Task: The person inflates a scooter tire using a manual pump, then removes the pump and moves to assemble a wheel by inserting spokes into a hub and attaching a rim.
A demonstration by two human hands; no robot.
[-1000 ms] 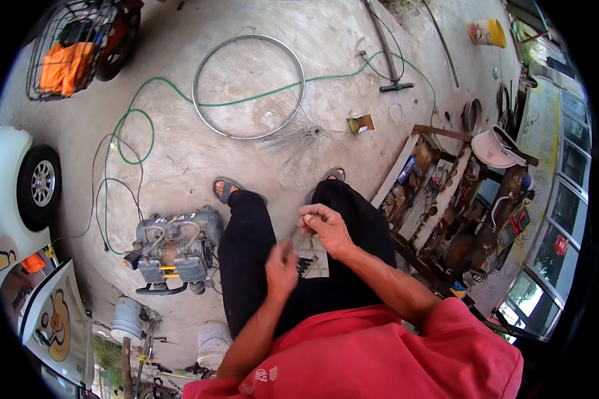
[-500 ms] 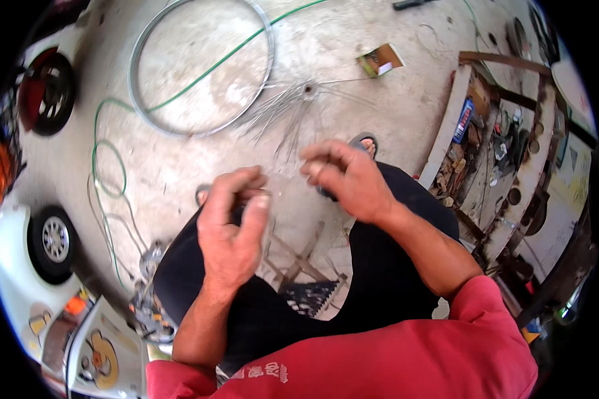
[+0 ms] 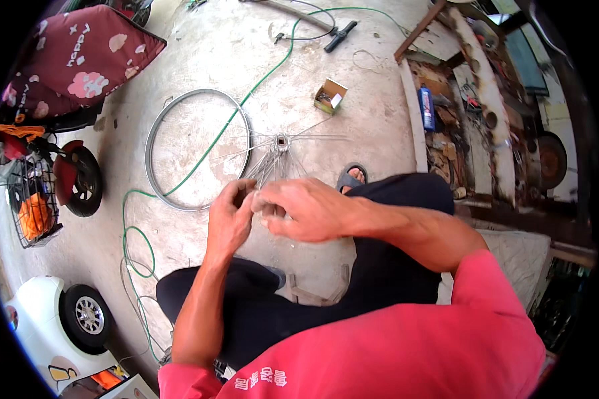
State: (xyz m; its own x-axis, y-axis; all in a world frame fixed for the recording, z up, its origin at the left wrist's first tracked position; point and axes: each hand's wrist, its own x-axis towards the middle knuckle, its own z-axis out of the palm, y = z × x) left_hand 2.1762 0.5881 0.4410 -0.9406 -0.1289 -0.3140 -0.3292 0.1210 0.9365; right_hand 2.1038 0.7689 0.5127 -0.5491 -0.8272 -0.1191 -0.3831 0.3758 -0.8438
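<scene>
My left hand and my right hand meet over my lap, fingers curled and close or touching; what they hold, if anything, is too hidden to make out. Just beyond them, a wheel hub lies on the concrete with loose metal spokes fanned around it. To its left a bare silver rim lies flat, crossed by a green hose. A small open cardboard box sits past the hub.
A scooter with a floral cover stands at left, above a white toy-like vehicle. A cluttered rusty bench with a blue bottle runs along the right. A pump lies at the back.
Half a second ago my hands were apart with bent fingers; they have come together, the right moving left across to the left hand. The view has shifted, showing more of the scooter.
</scene>
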